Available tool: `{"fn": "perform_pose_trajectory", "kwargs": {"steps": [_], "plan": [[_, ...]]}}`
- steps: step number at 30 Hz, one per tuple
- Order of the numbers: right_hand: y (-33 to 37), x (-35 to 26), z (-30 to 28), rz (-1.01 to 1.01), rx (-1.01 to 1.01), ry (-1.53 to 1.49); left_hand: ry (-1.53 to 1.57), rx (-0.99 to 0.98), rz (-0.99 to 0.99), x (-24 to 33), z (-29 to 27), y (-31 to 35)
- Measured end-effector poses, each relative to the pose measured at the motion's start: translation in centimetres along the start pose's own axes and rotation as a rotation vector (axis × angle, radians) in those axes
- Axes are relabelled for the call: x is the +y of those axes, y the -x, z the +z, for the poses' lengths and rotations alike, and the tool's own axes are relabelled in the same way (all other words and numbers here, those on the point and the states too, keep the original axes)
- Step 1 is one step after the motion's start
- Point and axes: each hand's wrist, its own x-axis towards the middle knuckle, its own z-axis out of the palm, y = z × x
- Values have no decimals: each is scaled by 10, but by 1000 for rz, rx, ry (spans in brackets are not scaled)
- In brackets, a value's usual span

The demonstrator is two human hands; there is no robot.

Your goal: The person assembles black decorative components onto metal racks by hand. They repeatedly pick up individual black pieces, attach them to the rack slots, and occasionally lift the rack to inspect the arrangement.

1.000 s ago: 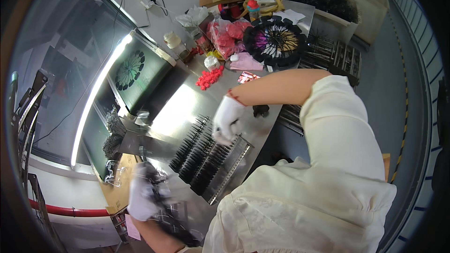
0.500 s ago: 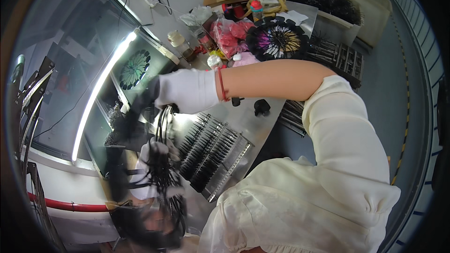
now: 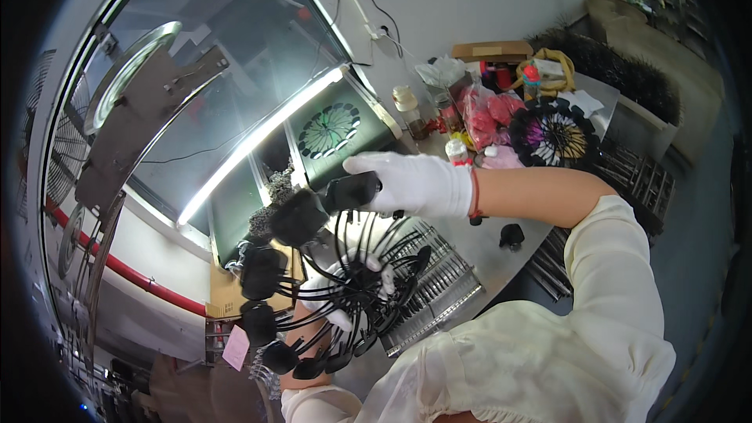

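Over the near left of the table I hold a wheel-like bundle of thin black curved rods (image 3: pixel 356 286), several of them ending in black pads (image 3: pixel 262 270). My left hand (image 3: pixel 319 291), in a white glove, is behind and among the rods; its fingers close round the middle, partly hidden by them. At the bundle's far rim, my white-gloved right hand (image 3: pixel 419 182) grips one black pad (image 3: pixel 352 190), one finger stretched out above it. Just below my right hand lies a metal rack (image 3: pixel 439 274) with rows of slots, partly covered by the bundle.
A lit tube lamp (image 3: pixel 262 145) slants along the left. Behind my right arm are glass jars (image 3: pixel 409 108), pink-red plastic bags (image 3: pixel 489 113) and another black-rimmed wheel (image 3: pixel 554 135). A small black piece (image 3: pixel 511 236) lies near the table edge. More metal racks (image 3: pixel 638 180) stand to the right.
The view has swung left. The bundle, blurred and hanging before, is now tilted and spread out, facing me. My right hand stays at its far side, my left at its middle.
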Motion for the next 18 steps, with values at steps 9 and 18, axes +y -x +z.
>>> {"fn": "perform_pose_trajectory", "kwargs": {"steps": [9,18], "plan": [[50,96,4,362,-1387,-438,-1297,398,-252,59,13,20],[-25,-23,-1,-423,-158,289,616,827,-202,8,28,11]]}}
